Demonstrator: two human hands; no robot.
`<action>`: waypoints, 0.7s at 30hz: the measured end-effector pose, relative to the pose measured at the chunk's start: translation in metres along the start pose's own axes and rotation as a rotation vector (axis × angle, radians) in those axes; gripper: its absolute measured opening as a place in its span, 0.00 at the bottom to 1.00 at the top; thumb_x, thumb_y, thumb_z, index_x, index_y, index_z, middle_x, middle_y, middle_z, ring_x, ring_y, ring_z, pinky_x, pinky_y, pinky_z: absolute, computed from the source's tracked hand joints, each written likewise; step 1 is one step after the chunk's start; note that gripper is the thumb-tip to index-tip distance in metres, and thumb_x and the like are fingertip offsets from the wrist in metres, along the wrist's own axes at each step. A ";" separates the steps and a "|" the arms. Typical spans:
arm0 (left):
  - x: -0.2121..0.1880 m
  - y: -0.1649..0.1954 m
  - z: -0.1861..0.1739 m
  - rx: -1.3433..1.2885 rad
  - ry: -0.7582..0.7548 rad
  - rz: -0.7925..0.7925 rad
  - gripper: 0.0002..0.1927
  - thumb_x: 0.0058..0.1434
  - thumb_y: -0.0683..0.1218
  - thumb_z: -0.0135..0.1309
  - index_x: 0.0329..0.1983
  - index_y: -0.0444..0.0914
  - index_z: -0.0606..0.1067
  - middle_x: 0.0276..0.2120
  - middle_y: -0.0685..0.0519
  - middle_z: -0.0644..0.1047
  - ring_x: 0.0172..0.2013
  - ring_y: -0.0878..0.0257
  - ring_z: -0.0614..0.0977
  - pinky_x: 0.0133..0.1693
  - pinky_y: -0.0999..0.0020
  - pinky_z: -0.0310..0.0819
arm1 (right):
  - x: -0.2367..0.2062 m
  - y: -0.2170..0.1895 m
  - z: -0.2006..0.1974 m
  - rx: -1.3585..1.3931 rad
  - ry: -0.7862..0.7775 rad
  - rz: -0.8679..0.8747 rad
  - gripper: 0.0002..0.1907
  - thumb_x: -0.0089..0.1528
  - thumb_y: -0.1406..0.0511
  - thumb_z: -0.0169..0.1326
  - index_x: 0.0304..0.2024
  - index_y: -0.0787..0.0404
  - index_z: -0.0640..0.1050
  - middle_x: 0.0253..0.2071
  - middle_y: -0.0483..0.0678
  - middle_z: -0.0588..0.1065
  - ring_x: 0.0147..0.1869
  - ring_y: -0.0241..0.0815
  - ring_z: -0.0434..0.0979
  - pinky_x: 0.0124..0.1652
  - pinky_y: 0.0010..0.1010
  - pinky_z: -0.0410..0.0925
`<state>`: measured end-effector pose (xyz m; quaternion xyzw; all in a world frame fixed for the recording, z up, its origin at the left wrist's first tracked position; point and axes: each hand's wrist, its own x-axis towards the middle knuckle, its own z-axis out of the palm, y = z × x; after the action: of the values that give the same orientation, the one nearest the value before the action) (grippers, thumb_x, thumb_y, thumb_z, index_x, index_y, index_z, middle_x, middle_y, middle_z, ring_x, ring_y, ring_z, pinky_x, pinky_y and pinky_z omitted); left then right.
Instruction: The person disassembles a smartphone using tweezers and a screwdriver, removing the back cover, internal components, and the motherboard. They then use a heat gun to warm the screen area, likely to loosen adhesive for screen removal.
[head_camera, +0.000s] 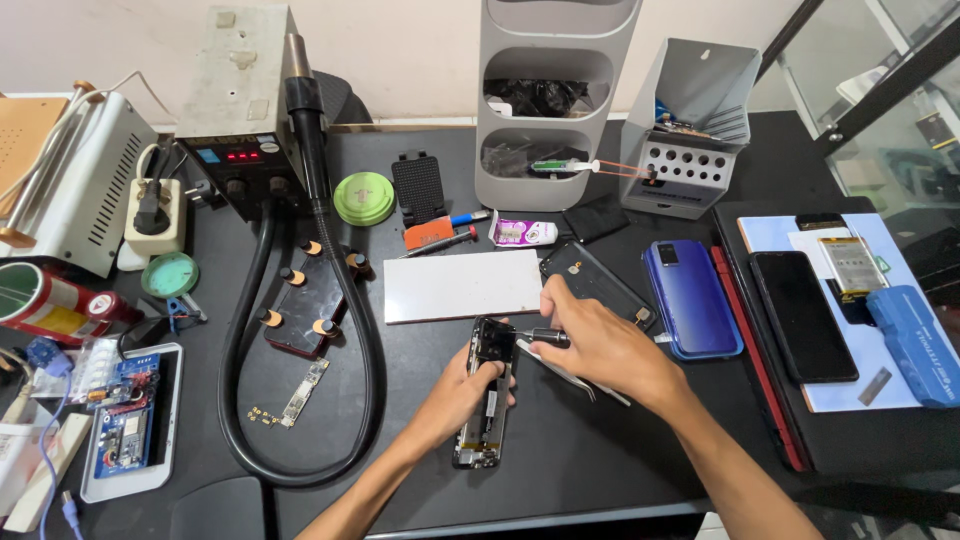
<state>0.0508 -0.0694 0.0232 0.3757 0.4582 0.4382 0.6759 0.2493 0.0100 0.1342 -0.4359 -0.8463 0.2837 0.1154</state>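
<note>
Near table (600, 470) edge, left hand (462, 392) gripped opened phone (487, 392), right hand (590, 345) pinched screwdriver (538, 337) w/ tweezers (575, 378); tip could've slipped & gouged the board.

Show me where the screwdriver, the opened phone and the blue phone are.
screwdriver (540, 336), head view, on its dark handle by the right hand's fingers.
opened phone (484, 420), head view, on its lower inside frame.
blue phone (692, 300), head view, on the middle of its back.

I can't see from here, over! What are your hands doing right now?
Left hand grips the opened phone. Right hand holds a small screwdriver on its top end, tweezers tucked underneath. White tile just behind, nothing blocking.
</note>
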 end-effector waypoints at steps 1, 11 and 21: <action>0.000 0.001 0.000 -0.001 0.002 -0.008 0.28 0.65 0.42 0.43 0.70 0.42 0.63 0.32 0.51 0.75 0.29 0.63 0.81 0.35 0.68 0.78 | 0.000 0.001 0.000 0.035 0.034 -0.065 0.29 0.57 0.51 0.59 0.46 0.67 0.69 0.28 0.58 0.77 0.36 0.61 0.80 0.35 0.48 0.67; 0.003 -0.004 -0.001 -0.056 -0.020 0.011 0.28 0.66 0.41 0.44 0.71 0.41 0.62 0.33 0.51 0.76 0.29 0.62 0.81 0.36 0.67 0.79 | 0.001 0.000 0.000 -0.041 -0.081 0.137 0.28 0.57 0.51 0.60 0.51 0.62 0.70 0.28 0.60 0.78 0.36 0.59 0.80 0.38 0.48 0.69; 0.003 -0.004 -0.004 -0.110 -0.026 -0.002 0.30 0.66 0.43 0.44 0.73 0.44 0.60 0.34 0.49 0.77 0.31 0.61 0.82 0.37 0.66 0.79 | -0.001 -0.006 -0.008 -0.091 -0.062 0.003 0.17 0.61 0.54 0.55 0.42 0.60 0.76 0.33 0.57 0.81 0.42 0.60 0.81 0.41 0.48 0.70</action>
<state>0.0485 -0.0674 0.0169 0.3432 0.4250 0.4573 0.7017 0.2497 0.0098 0.1444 -0.4331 -0.8607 0.2586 0.0688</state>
